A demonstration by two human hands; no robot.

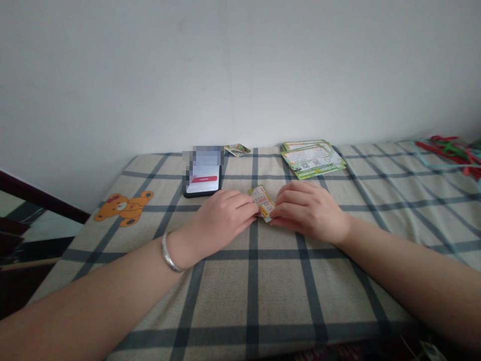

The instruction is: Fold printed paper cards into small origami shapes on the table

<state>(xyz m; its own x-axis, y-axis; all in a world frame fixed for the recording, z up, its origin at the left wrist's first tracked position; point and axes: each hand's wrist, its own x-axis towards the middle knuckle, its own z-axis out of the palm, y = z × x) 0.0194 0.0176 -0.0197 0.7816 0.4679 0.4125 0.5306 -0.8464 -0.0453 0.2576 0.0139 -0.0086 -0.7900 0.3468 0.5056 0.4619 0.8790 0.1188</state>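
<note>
Checked tablecloth (221,296) spreads up to a pale, bare wall (255,75), rumpled into soft folds on the right. Near the middle of it, just in front of the phone (203,183), a small printed paper piece (265,200) sits between two hands. The left hand (229,213) has its fingers closed on the near left edge; the right hand (306,208) pinches the right edge, fingers curled (the thumbs are mostly hidden, so I cannot tell how firmly either presses). It looks like thin, glossy card: very light, a little springy, likely to slip or crease, and easy to tear if pulled hard. Edges and corners seem the best places to hold, with a light fingertip pinch. Behind lie a stack of leaflets (311,160) and, by the phone, a smaller folded piece (238,150); an orange bear figure (124,207) is off to the left.
</note>
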